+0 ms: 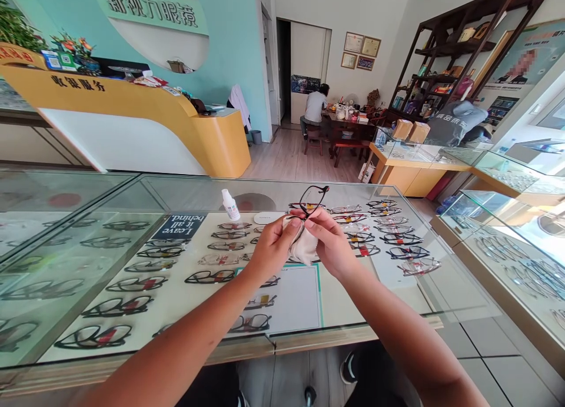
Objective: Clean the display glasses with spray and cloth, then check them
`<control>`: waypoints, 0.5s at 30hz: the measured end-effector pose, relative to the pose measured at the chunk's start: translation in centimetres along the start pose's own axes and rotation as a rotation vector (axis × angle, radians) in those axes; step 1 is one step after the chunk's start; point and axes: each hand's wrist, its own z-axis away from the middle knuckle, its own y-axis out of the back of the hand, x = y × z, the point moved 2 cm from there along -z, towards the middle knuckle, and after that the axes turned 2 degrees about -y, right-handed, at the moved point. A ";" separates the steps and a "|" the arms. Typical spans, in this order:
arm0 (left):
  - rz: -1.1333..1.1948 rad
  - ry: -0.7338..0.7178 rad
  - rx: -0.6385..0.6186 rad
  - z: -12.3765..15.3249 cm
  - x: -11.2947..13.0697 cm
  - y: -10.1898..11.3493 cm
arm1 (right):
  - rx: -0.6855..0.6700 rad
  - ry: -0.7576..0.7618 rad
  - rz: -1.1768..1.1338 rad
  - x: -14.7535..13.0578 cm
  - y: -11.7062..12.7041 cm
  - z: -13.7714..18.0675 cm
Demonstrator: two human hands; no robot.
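A: Taking the bottle (231, 207) as reference, where are the glasses (313, 199)?

B: To its right, raised above the glass-topped surface (338, 313). One dark-rimmed lens stands clear; the lower part is covered.

A: Condition of the hands?

B: Both engaged. The left hand (274, 240) is closed on a white cloth (305, 248), right of the bottle. The right hand (330, 237) pinches the glasses at the frame (exact contact is partly hidden by the cloth).

A: Other items?

B: Rows of spectacles (407, 252) are laid out to both sides of the bottle. A sign (176, 227) reading "Leave it all behind" is to its left. A green-edged white sheet (298, 304) lies nearer the wearer than the bottle, to its right. A seated person (314, 107) is well beyond the bottle.
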 end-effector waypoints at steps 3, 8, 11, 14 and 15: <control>-0.053 -0.027 0.024 -0.1 0.3 0.1 | 0.004 0.003 0.007 0.1 0.0 -0.1; -0.076 -0.017 0.020 -0.1 0.9 0.0 | 0.032 -0.011 0.000 0.0 0.2 -0.2; -0.052 0.017 -0.048 0.0 0.6 0.1 | 0.055 -0.027 -0.013 -0.3 0.5 -0.3; 0.005 0.057 -0.148 0.1 -0.1 0.4 | 0.067 -0.027 -0.045 -0.6 0.8 -0.4; 0.028 0.072 -0.183 0.1 -0.2 0.5 | 0.069 -0.022 -0.049 -0.6 0.9 -0.4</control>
